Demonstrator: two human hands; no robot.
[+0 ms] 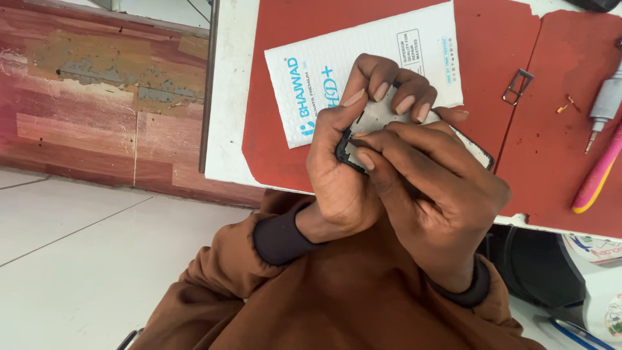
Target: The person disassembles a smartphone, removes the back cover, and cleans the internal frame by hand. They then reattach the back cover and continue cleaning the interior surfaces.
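**Inspector:** What surface is being worked on?

**Assistant:** A red mat [544,149] is being used over a white table [228,97], with pale floor tiles [78,259] and a worn reddish wall base being seen at the left.

**Inspector:** What is being held?

**Assistant:** A phone [382,123] with a dark frame and a bare metal inner face is being gripped above the mat's near edge. It is being clasped by the left hand [353,155], whose fingers are being curled over its top edge. The right hand [434,188] is being closed over its lower side, with a fingertip being pressed at the frame's corner. Most of the phone is being hidden by both hands.

**Inspector:** What is lying nearby?

**Assistant:** A white padded envelope [311,71] is being partly covered by the hands. A small metal bracket [518,85] is being left on the mat to the right. A pink-handled tool [597,175] and a grey precision screwdriver [604,107] are being kept at the far right, well apart from the hands.
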